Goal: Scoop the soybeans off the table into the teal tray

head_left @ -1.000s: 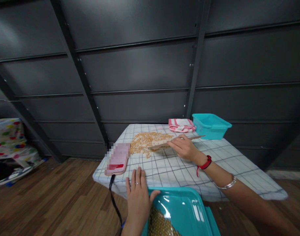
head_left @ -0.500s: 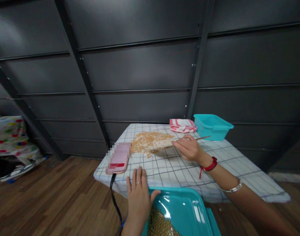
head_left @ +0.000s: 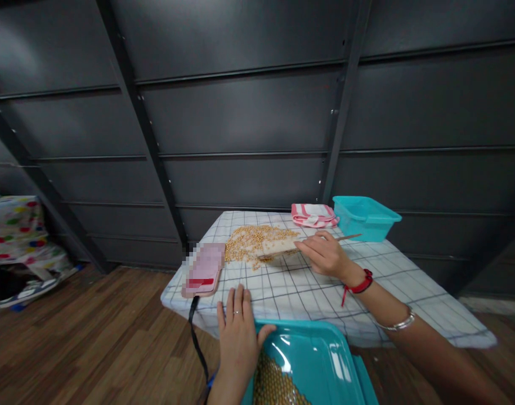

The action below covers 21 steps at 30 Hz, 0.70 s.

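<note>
My right hand (head_left: 325, 253) is closed around a flat, pale tool (head_left: 278, 246) with a thin brown handle; its exact kind is unclear. The tool's wide end lies at the near right side of a spread of yellow beans (head_left: 249, 239) on the checked cloth. My left hand (head_left: 238, 337) rests with its fingers stretched over the table's front edge. Its thumb lies across the left rim of a teal tray (head_left: 316, 360). Greenish beans (head_left: 276, 385) are gathered in the tray's left part, partly cut off by the frame.
A pink phone (head_left: 206, 267) lies at the table's left, with a black strap (head_left: 193, 332) hanging below it. At the back are a folded pink-and-white towel (head_left: 314, 215) and a teal basin (head_left: 362, 219). Dark wall panels (head_left: 240, 112) stand behind the checked tablecloth (head_left: 392, 287).
</note>
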Each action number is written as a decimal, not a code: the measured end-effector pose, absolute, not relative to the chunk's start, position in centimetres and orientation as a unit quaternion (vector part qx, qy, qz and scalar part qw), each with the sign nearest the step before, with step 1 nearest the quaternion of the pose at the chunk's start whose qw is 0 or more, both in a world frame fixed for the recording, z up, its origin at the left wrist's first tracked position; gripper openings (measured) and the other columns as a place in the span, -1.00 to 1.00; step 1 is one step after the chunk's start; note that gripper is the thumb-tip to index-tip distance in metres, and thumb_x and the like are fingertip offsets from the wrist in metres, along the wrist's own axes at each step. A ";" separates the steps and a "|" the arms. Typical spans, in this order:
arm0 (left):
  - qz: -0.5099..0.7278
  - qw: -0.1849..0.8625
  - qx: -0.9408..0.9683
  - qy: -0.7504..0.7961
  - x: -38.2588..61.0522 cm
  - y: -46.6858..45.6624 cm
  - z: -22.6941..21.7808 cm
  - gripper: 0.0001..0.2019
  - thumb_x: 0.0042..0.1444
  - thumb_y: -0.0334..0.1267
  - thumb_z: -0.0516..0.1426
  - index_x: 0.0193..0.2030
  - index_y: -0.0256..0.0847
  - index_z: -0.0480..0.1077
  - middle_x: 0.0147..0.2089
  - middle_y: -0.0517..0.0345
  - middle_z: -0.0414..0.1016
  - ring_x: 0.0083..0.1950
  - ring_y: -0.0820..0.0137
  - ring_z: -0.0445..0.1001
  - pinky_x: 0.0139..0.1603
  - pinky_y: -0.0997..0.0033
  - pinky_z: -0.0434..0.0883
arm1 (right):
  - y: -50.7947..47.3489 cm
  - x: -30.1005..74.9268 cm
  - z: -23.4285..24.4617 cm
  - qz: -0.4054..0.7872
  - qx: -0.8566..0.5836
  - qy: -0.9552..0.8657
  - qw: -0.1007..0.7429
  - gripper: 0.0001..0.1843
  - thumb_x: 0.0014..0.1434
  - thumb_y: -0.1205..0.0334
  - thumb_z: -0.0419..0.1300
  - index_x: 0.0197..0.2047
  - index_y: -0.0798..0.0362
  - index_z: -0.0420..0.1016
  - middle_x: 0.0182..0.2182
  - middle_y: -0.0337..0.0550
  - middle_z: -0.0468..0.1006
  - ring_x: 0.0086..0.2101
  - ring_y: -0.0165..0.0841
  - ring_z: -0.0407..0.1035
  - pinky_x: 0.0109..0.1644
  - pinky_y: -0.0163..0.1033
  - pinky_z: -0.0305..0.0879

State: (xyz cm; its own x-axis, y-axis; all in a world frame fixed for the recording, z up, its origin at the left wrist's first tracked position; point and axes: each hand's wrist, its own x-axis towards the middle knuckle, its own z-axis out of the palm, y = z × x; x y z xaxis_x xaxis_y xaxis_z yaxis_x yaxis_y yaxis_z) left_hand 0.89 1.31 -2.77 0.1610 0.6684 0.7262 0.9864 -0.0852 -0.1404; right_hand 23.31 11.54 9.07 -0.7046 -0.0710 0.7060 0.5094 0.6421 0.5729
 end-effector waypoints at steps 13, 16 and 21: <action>-0.248 0.302 -0.694 -0.605 0.9 1.3 -2.8 -0.25 -0.02 0.25 -0.22 0.04 -0.38 0.25 0.07 -0.20 0.32 0.12 0.08 0.20 0.08 -0.04 0.12 | 11.4 22.8 9.0 -0.395 -0.143 -0.841 0.341 -0.66 0.04 0.54 -0.12 -0.13 0.17 0.28 -0.45 -0.14 0.46 -0.41 -0.38 0.25 -0.27 -0.20 0.14; -0.252 0.301 -0.694 -0.604 0.9 1.4 -2.9 -0.24 -0.04 0.26 -0.22 0.04 -0.38 0.24 0.07 -0.20 0.31 0.12 0.08 0.19 0.09 -0.06 0.11 | 11.3 23.0 9.0 -0.394 -0.137 -0.840 0.347 -0.64 0.03 0.55 -0.12 -0.11 0.17 0.27 -0.44 -0.14 0.46 -0.40 -0.38 0.25 -0.26 -0.20 0.14; -0.251 0.288 -0.697 -0.607 0.8 1.4 -3.1 -0.26 -0.03 0.25 -0.19 0.05 -0.36 0.23 0.09 -0.20 0.30 0.13 0.08 0.17 0.10 -0.06 0.09 | 11.5 23.1 8.9 -0.409 -0.147 -0.830 0.350 -0.62 0.01 0.57 -0.10 -0.09 0.19 0.26 -0.43 -0.12 0.46 -0.40 -0.37 0.25 -0.27 -0.20 0.12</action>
State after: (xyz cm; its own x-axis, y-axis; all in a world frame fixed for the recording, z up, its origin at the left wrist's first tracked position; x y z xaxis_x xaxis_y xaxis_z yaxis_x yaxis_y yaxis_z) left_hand 0.79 1.45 -3.06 0.1365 0.7019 0.6991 0.9906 -0.0967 -0.0962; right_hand 23.08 11.53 8.93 -0.7112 -0.0426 0.7017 0.5309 0.6217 0.5758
